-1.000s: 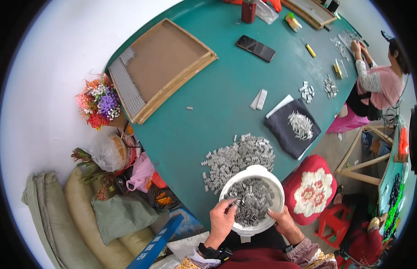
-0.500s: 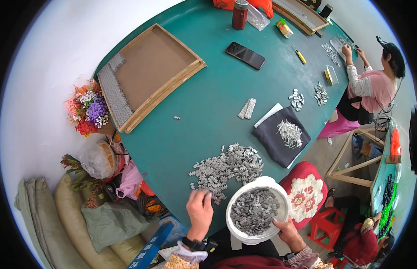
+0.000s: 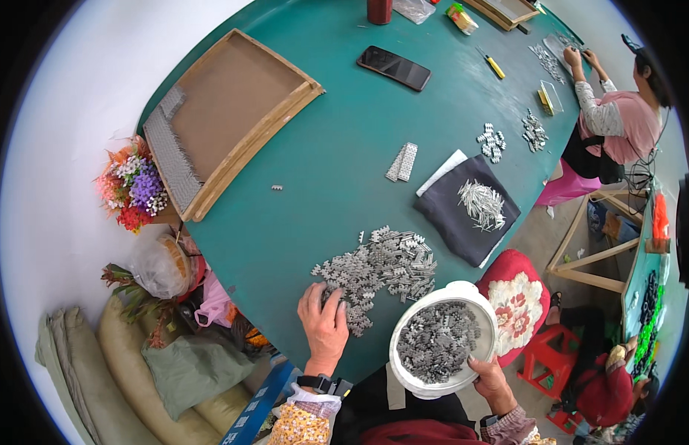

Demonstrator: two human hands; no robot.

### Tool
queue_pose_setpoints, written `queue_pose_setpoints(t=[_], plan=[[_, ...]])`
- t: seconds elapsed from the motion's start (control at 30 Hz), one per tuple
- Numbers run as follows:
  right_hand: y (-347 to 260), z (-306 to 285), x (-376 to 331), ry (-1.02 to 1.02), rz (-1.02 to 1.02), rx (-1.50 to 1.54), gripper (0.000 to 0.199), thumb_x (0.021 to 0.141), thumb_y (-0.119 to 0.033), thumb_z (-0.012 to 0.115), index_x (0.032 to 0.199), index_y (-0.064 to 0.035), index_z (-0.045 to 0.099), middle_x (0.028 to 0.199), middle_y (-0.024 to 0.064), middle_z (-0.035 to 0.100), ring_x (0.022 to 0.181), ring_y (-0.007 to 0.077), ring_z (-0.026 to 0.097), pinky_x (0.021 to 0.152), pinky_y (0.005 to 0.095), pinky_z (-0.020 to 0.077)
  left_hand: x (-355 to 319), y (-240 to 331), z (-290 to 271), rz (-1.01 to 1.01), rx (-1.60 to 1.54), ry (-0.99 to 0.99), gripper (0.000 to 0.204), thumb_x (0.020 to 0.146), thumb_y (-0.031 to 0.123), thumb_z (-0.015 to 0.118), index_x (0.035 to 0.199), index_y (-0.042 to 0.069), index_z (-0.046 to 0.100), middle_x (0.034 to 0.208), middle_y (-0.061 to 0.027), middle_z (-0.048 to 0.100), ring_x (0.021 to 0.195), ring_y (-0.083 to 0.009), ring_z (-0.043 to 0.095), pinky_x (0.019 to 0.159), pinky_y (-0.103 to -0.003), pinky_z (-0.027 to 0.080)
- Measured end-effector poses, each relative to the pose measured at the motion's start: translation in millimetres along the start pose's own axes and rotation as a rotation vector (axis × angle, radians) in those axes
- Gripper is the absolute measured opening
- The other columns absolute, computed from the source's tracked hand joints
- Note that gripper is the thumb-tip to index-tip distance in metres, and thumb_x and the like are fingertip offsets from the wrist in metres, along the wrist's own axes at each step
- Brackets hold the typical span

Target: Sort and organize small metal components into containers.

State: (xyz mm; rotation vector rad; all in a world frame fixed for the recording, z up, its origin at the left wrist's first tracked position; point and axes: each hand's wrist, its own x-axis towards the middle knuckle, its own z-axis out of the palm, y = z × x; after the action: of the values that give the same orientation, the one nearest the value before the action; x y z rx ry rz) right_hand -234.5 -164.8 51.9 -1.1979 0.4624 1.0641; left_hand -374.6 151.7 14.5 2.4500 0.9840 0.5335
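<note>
A heap of small grey toothed metal pieces (image 3: pixel 385 263) lies on the green table near its front edge. My left hand (image 3: pixel 323 326) is at the left rim of this heap, its fingers parted and touching the nearest pieces. At the table edge, a white plastic bowl (image 3: pixel 406 380) tilts slightly toward the heap, with many more of the same grey pieces (image 3: pixel 439 341) inside. My right hand (image 3: pixel 492 382) grips the bowl's right side, thumb over the rim.
A wooden-framed tray (image 3: pixel 244 111) with rows of grey pieces stands at left. On a dark cloth (image 3: pixel 452 219) lie thin metal pins (image 3: pixel 481 204). A phone (image 3: pixel 394 68) and a yellow-handled tool (image 3: pixel 494 65) are farther back. A co-worker (image 3: pixel 618 119) sits at right, near a flowered cushion (image 3: pixel 511 311).
My left hand has moved up to the heap, and its fingers have spread from a curled shape. The bowl, with my right hand on it, has shifted right and tilted. The view has shifted slightly.
</note>
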Motion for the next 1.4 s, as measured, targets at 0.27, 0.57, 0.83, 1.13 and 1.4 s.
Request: queue_pose_setpoints(t=[0.27,0.57,0.83,1.13,1.4], plan=[[10,-6,0,-0.041,0.065,0.080,0.065,0.084,-0.002,0.071,0.142,-0.0017,0.042,0.128,0.0113,0.061,0.111,0.0225,0.062,0.094,0.0377,0.0528,-28,-9,-12,0.023,0.049,-0.048,0.024,0.080,0.002,0.069,0.104,0.006,0.069,0.125,-0.0145,0.056,0.120,-0.0364,0.051,0.102,-0.049,0.040],[9,-20,-2,-0.037,0.061,0.089,0.070,0.083,-0.001,0.072,0.145,-0.0043,0.039,0.131,0.0110,0.058,0.116,0.0240,0.059,0.098,0.0399,0.0512,27,26,14,0.059,0.000,0.017,0.037,0.077,0.009,0.075,0.113,0.004,0.066,0.134,-0.0181,0.053,0.130,-0.0407,0.045,0.108,-0.050,0.035],[15,-32,0,0.012,0.044,0.108,0.070,0.082,0.000,0.071,0.144,-0.0034,0.040,0.130,0.0110,0.059,0.115,0.0237,0.060,0.098,0.0394,0.0502,28,11,26,0.150,0.065,-0.083,0.040,0.082,0.016,0.071,0.119,0.003,0.061,0.132,-0.0187,0.052,0.130,-0.0403,0.044,0.109,-0.054,0.033],[11,-35,7,-0.015,0.045,0.090,0.068,0.082,-0.004,0.071,0.143,-0.0048,0.041,0.131,0.0094,0.059,0.116,0.0248,0.059,0.100,0.0398,0.0475,-13,11,-1,0.032,0.093,-0.087,0.039,0.085,0.020,0.071,0.119,0.003,0.063,0.134,-0.0200,0.053,0.131,-0.0409,0.045,0.106,-0.054,0.036],[12,-46,16,-0.016,0.083,0.060,0.067,0.083,-0.003,0.070,0.143,-0.0063,0.041,0.132,0.0091,0.059,0.117,0.0249,0.059,0.101,0.0395,0.0470,-55,35,5,0.091,0.080,-0.250,0.053,0.082,0.027,0.076,0.131,0.010,0.061,0.144,-0.0159,0.048,0.139,-0.0365,0.040,0.113,-0.054,0.027]])
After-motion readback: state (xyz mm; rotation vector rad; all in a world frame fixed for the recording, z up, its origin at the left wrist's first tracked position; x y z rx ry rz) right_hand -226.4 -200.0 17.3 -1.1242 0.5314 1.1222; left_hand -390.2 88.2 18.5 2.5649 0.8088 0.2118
